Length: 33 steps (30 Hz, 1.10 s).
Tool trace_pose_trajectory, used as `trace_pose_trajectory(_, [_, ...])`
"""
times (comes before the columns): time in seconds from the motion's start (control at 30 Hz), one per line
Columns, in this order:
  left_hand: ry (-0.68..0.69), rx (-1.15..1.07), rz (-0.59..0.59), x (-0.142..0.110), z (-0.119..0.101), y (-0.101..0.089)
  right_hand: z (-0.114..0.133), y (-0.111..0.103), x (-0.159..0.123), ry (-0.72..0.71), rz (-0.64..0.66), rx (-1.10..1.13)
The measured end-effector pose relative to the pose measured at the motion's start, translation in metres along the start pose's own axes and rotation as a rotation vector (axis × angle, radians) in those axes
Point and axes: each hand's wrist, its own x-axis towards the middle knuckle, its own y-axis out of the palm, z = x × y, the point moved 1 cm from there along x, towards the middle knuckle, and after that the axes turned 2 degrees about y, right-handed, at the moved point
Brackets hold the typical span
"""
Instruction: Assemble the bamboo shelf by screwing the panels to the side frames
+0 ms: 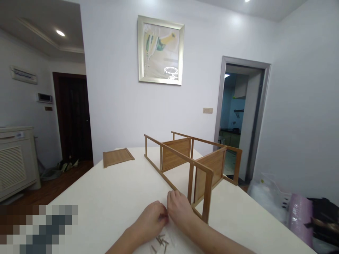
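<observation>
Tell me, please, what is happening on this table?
A person's left hand and right hand are close together over the white table, beside a wooden rack; what is in either grip cannot be made out. The rack lies on its side, with two panels upright inside it. Another panel lies flat and apart at the table's far left. Several loose screws lie near the left hand.

Home, framed picture (161,50), shoes (72,164) by door (78,118), kitchen (231,118) through doorway (220,100)

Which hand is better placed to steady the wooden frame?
Probably the right hand: it is close beside the wooden frame, while the left hand lies farther away, with the right hand in between.
</observation>
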Motion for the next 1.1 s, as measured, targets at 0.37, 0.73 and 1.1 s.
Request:
trace_pose_trajectory(0.37, [0.005, -0.092, -0.108, -0.001, -0.006, 0.006, -0.068, -0.056, -0.083, 0.537, -0.798, 0.515])
trace_pose_trajectory(0.73, [0.088, -0.187, -0.165, 0.002, -0.015, 0.019, -0.053, -0.033, -0.053, 0.508, -0.290, 1.031])
trace_pose_trajectory(1.1, [-0.022, -0.485, -0.214, 0.025, -0.034, 0.036, -0.134, -0.020, -0.048, 0.690, -0.652, 0.668])
